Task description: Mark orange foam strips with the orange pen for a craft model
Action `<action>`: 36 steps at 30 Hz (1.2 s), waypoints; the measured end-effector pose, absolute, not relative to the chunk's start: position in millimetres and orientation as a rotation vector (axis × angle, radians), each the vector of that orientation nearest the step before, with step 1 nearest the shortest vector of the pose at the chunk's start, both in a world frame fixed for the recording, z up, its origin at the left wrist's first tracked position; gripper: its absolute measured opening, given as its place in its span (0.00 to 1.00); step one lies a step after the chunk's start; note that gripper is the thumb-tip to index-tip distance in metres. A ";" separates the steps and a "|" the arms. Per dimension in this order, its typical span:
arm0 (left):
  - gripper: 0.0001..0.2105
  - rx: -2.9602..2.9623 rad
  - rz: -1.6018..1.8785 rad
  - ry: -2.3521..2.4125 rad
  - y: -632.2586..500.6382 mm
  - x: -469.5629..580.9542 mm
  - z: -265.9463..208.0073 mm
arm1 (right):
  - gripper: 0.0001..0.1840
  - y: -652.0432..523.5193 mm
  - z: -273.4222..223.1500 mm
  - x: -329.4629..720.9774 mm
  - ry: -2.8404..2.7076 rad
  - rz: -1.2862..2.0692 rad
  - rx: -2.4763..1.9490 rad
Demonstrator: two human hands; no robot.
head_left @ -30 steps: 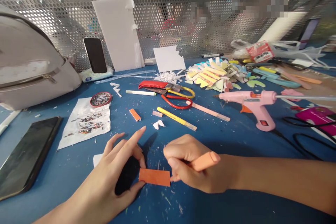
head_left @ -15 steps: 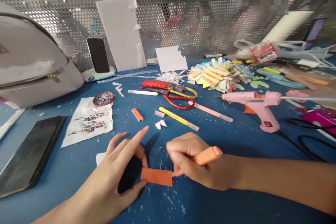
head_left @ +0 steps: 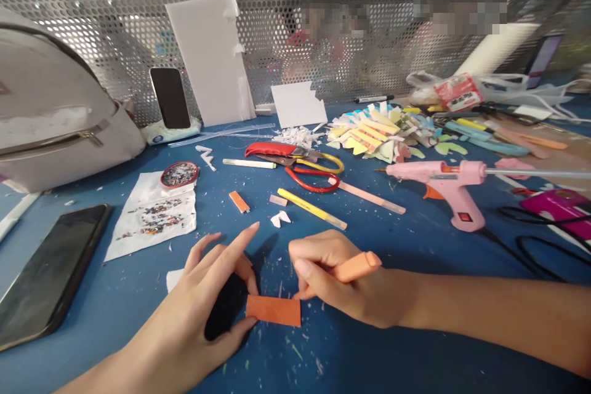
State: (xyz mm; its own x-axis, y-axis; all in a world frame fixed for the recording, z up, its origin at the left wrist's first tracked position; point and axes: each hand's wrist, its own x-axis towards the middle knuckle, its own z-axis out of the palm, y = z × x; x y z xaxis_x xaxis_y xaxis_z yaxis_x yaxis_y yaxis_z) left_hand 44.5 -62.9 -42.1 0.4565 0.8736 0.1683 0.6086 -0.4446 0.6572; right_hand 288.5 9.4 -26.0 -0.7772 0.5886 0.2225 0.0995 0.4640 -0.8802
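A flat orange rectangle (head_left: 274, 311), which looks like card or foam, lies on the blue table in front of me. My left hand (head_left: 217, 289) pinches its left end between thumb and a bent finger, the other fingers raised. An orange marker (head_left: 356, 266) sits in my right hand (head_left: 330, 280), gripped like a pen with its tip at the rectangle's upper right corner. Further back lie a smaller orange piece (head_left: 239, 202), the orange marker's likely cap (head_left: 278, 200), a folded white scrap (head_left: 280, 218) and a yellow marker (head_left: 312, 209).
Scissors (head_left: 318, 178) and a red-handled cutter (head_left: 272, 149) lie beyond the markers. A pink glue gun (head_left: 443, 181) with its cord is at right, a heap of paper scraps (head_left: 378, 132) behind. At left are a phone (head_left: 50, 271), beads on a paper sheet (head_left: 184, 234) and a backpack (head_left: 60, 111).
The marker tip has shifted slightly up along the rectangle's right end, and my right hand has tilted a little. My left hand keeps its pinch. The whole view has moved slightly.
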 end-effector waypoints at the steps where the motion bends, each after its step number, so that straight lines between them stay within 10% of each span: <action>1: 0.38 2.186 0.682 1.235 -63.0 44.5 -42.3 | 0.21 9.7 -25.5 288.6 -2.223 1.266 -0.579; 36: 0.35 2.157 0.688 1.299 -67.5 52.3 -34.2 | 0.19 8.2 -24.0 288.9 -2.265 1.315 -0.432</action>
